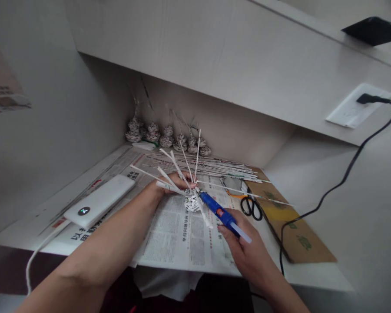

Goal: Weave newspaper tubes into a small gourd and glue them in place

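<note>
A small piece of paper weaving (192, 202), made of rolled newsprint with several paper sticks fanning out from it, is held by my left hand (179, 180). The fingers of that hand are closed at its upper side, partly hidden behind the sticks. My right hand (244, 239) is wrapped round a blue hot glue gun (220, 211) with a translucent glue stick (241, 233) poking from its back end. The gun's nozzle points at the top of the weaving, touching it or very close; I cannot tell which.
Several woven paper gourds (167, 137) line the back wall. Loose paper sticks (215, 166) lie on newspaper (169, 234). Black-handled scissors (251, 208) and cardboard (299, 234) are at right, a white power bank (101, 202) at left. A black cord (337, 184) hangs from the wall socket (352, 108).
</note>
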`<state>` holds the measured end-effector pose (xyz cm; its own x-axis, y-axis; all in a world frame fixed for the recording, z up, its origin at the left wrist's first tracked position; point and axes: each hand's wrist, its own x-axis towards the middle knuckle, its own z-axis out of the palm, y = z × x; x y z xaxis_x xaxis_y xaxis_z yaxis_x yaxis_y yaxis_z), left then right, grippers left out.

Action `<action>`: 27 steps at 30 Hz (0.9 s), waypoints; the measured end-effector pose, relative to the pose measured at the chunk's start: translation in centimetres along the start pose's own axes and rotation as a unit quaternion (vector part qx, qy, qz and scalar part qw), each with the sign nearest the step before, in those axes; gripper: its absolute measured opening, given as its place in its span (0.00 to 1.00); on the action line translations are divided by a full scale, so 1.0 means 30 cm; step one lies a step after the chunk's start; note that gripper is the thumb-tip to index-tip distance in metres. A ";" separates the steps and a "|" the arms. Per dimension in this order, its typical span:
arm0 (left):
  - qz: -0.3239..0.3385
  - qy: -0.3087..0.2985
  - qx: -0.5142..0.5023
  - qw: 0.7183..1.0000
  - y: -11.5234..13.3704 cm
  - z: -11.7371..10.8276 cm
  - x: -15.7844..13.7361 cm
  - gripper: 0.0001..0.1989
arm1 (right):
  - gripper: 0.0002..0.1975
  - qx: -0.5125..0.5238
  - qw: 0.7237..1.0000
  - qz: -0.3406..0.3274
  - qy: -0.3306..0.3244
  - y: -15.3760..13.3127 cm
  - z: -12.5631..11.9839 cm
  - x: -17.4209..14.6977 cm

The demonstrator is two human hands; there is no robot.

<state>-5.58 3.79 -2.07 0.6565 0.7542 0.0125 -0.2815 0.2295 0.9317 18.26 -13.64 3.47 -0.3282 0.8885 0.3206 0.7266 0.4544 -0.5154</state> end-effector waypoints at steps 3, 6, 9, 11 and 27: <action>0.000 -0.003 0.003 1.000 0.001 0.000 0.000 0.18 | 0.13 -0.021 1.000 0.000 -0.002 0.004 0.003 -0.001; 0.000 0.001 0.004 1.000 0.002 0.000 -0.001 0.18 | 0.12 -0.036 0.999 0.004 0.004 0.001 0.007 0.002; -0.001 0.010 0.004 1.000 0.002 0.001 -0.002 0.20 | 0.10 -0.046 0.999 0.005 0.011 -0.004 0.013 0.005; -0.004 0.013 0.004 1.000 0.001 0.002 -0.002 0.21 | 0.09 -0.056 0.998 0.008 0.014 -0.006 0.016 0.006; -0.026 0.029 0.041 0.998 0.026 0.028 -0.020 0.20 | 0.08 -0.053 0.997 0.054 -0.014 -0.009 0.014 0.018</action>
<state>-5.62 3.00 -1.06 0.6266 0.7773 -0.0556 -0.1886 0.2205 0.9570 17.64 -13.25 3.46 -0.2600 0.9340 0.2452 0.8182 0.3479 -0.4577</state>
